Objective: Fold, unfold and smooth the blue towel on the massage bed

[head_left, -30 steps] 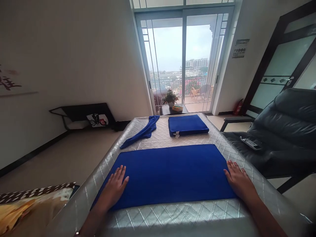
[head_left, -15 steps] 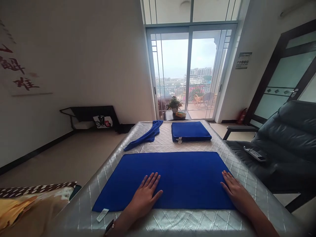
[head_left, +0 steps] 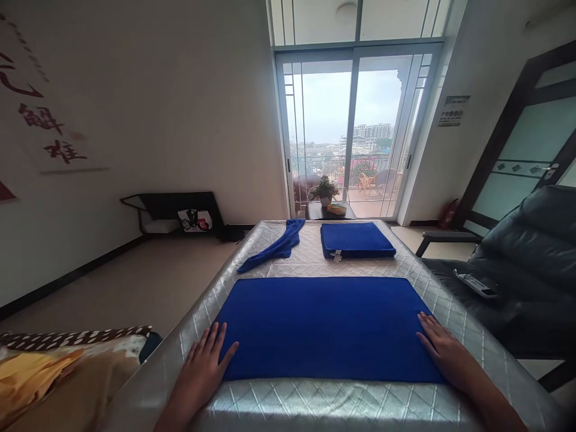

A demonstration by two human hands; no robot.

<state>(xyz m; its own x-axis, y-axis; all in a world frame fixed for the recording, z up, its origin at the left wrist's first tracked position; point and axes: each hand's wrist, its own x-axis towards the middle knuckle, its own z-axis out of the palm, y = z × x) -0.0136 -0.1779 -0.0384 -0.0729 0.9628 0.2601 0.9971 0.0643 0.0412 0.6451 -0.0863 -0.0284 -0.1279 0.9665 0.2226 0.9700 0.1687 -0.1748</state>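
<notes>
A blue towel lies spread flat on the silver quilted cover in front of me. My left hand rests on its left edge, palm down with fingers spread, hiding the near left corner. On the right edge, my right hand lies flat, fingers out and thumb apart. Neither hand grips anything. Beyond the spread towel sits a stack of folded blue towels with white tags showing at its near left corner. A crumpled blue towel lies to the left of the stack.
A dark armchair holding a remote-like device stands to the right. At lower left is bedding with yellow cloth. A small table with a potted plant stands past the far end, before sliding glass doors.
My left hand has moved from the towel's left-middle area out to its left edge, covering the tagged corner. My right hand stays on the right edge. The view has shifted slightly left.
</notes>
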